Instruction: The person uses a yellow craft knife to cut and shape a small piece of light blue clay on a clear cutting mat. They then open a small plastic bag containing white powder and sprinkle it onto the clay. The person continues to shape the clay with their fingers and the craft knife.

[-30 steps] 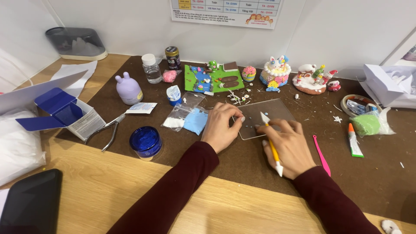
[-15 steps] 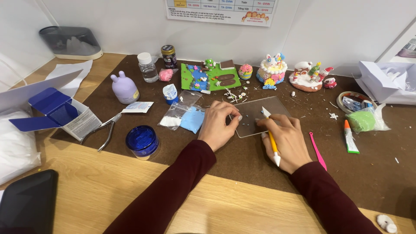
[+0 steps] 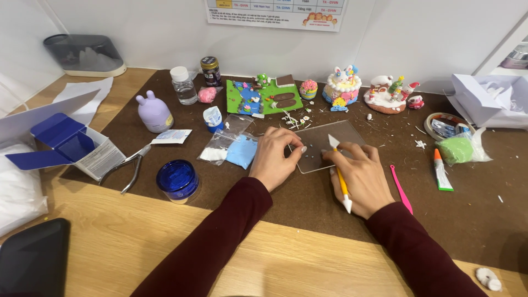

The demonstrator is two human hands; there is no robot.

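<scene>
A clear plastic sheet (image 3: 346,135) lies on the brown mat (image 3: 308,203) in the middle. My left hand (image 3: 278,158) rests on the sheet's left edge, fingers curled and fingertips pressing on it. My right hand (image 3: 360,179) holds a yellow modelling tool with white tips (image 3: 340,176); its upper tip sits over the sheet and its lower tip points towards me. Small white clay crumbs (image 3: 294,119) lie just beyond the sheet. Both arms wear dark red sleeves.
A blue jar (image 3: 177,180), pliers (image 3: 131,166), clay bags (image 3: 228,147), an open blue box (image 3: 66,146) and a purple bunny bottle (image 3: 153,111) lie left. Clay figures (image 3: 342,85) and a green clay board (image 3: 263,98) stand behind. Pink tool (image 3: 401,188), glue tube (image 3: 441,170), green clay (image 3: 459,149) lie right. Phone (image 3: 33,258) lies near left.
The view has shifted slightly. Both hands stay on the sheet, with the tool still in my right hand.
</scene>
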